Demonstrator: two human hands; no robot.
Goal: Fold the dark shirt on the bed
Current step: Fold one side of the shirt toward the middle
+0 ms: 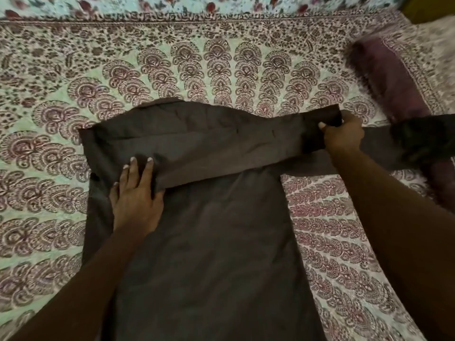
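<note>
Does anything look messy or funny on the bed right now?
Only a little. The dark shirt has wrinkles near its top edge, and that edge curves unevenly. The left hand presses it flat while the right hand pinches the sleeve. Nothing looks torn or spilled.

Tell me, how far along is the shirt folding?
Early stage. The dark shirt lies spread on the bedspread. In hand: the right hand grips a sleeve laid across the top while the left hand presses the fabric flat. The long body is still unfolded.
</note>
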